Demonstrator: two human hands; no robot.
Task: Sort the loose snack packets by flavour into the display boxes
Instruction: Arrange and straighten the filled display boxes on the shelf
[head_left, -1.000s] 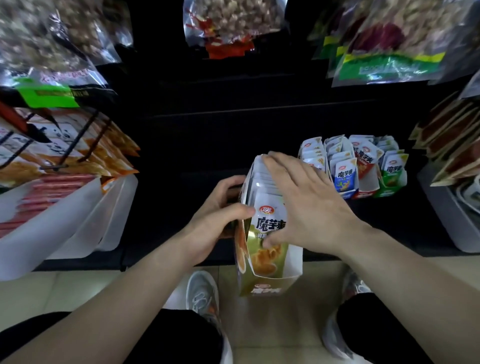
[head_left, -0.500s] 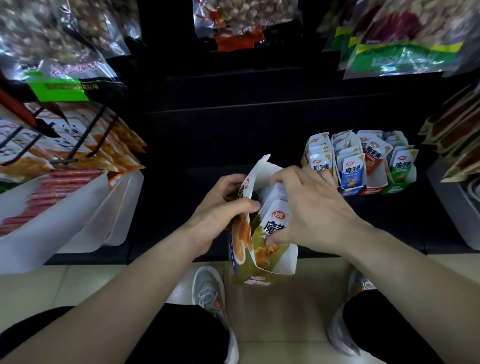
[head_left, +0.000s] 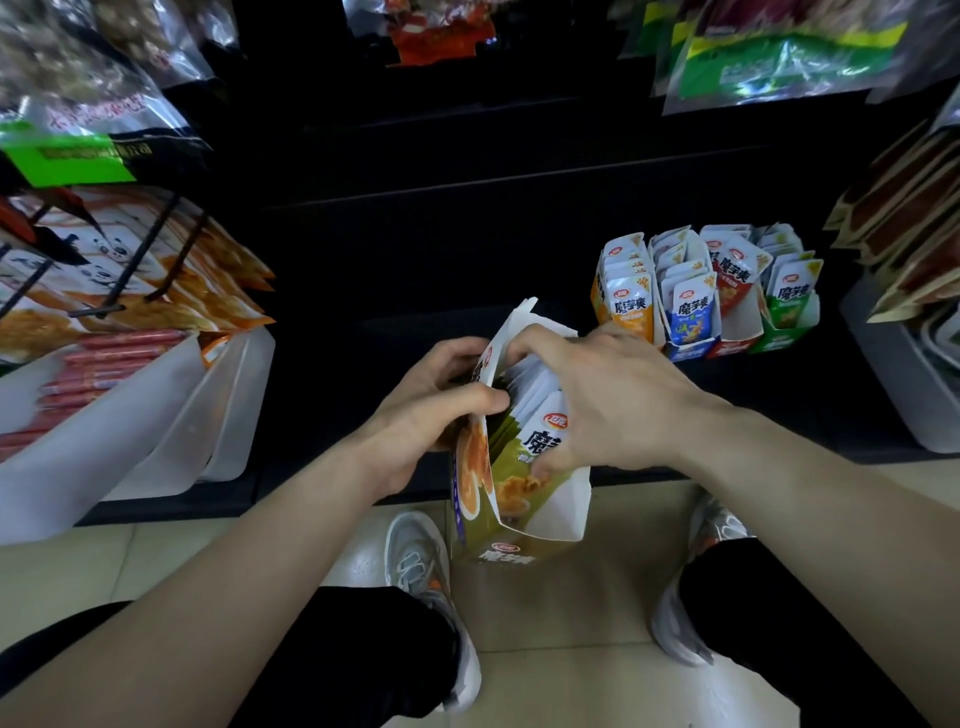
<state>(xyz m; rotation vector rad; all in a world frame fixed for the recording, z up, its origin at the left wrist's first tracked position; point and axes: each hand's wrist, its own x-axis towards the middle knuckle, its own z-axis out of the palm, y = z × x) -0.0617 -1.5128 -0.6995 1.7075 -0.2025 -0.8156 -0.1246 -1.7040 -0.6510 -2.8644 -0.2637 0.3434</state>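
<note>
Since a second before, the right hand had curled from flat to pinch the packets in the box, which the left hand gripped by its wall above the floor. Packets looked light, slick and floppy, best pinched at their tops.

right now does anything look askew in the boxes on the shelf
Yes: in the red display box, third in the row of four, the front packet sits tilted with a bare gap below it.
</note>
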